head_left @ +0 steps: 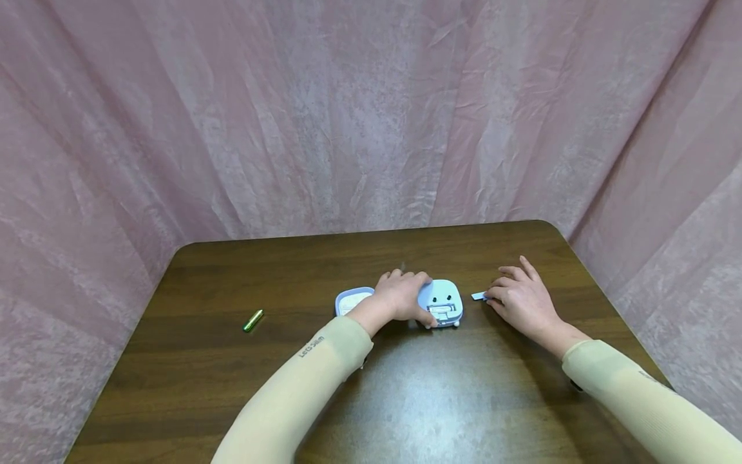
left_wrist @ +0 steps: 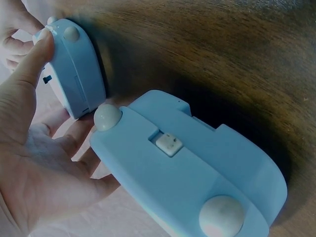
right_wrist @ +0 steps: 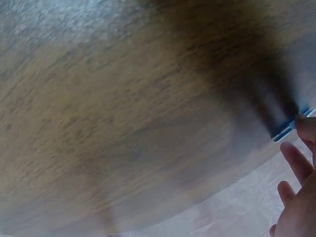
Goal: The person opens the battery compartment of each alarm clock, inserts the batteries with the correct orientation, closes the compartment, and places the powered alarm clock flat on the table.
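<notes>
My left hand (head_left: 400, 298) grips a light blue rounded case (head_left: 443, 294) by its left side, the thumb on the near edge. Two small dark marks and a long open slot like a battery compartment show on its upper face. In the left wrist view, the case (left_wrist: 79, 69) stands beyond the thumb, with white ball feet. A second blue piece (head_left: 353, 299) with a white inside lies left of it, partly hidden by the wrist. My right hand (head_left: 523, 304) pinches a small flat blue cover (head_left: 478, 296) near the tabletop, right of the case.
A green battery-like cylinder (head_left: 253, 321) lies on the left part of the brown wooden table (head_left: 191, 361). Pink curtains (head_left: 359, 116) hang behind the table and along its sides.
</notes>
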The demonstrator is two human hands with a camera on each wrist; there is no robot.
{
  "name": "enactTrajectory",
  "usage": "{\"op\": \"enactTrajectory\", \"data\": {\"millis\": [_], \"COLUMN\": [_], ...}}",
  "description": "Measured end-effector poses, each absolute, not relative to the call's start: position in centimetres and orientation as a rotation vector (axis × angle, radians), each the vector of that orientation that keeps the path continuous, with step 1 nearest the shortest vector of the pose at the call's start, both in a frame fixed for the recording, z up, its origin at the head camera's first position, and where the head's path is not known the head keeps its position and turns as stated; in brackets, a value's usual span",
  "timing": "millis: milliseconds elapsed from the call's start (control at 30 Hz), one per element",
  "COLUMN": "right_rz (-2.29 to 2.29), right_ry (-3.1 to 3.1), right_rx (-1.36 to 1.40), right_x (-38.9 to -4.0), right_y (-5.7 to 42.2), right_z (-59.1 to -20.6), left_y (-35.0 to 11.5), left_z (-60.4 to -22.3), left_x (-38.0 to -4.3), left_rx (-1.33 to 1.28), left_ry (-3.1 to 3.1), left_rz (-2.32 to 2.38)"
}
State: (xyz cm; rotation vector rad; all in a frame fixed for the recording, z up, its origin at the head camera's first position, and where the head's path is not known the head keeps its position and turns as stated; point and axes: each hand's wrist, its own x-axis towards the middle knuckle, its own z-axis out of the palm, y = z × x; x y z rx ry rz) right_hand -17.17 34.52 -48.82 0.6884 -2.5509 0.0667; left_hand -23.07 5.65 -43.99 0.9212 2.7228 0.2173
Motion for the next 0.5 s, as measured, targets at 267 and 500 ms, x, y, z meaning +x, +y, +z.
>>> {"op": "enactTrajectory", "data": {"millis": [267, 500], "right_rz": [0.029, 0.029], "right_ry": [-2.536, -2.540], "right_rx": [0.695, 0.668], "right_x": [-17.17, -17.12], "right_y": [34.48, 34.52], "right_z": [-49.08, -49.12], "left_y": [5.65, 6.06], "left_z": [-43.94, -44.34], "left_x": [-23.06, -23.40], "left_rx": [0.904, 0.871], "left_ry": [2.720, 2.695], "left_rz": [0.219, 0.206]}}
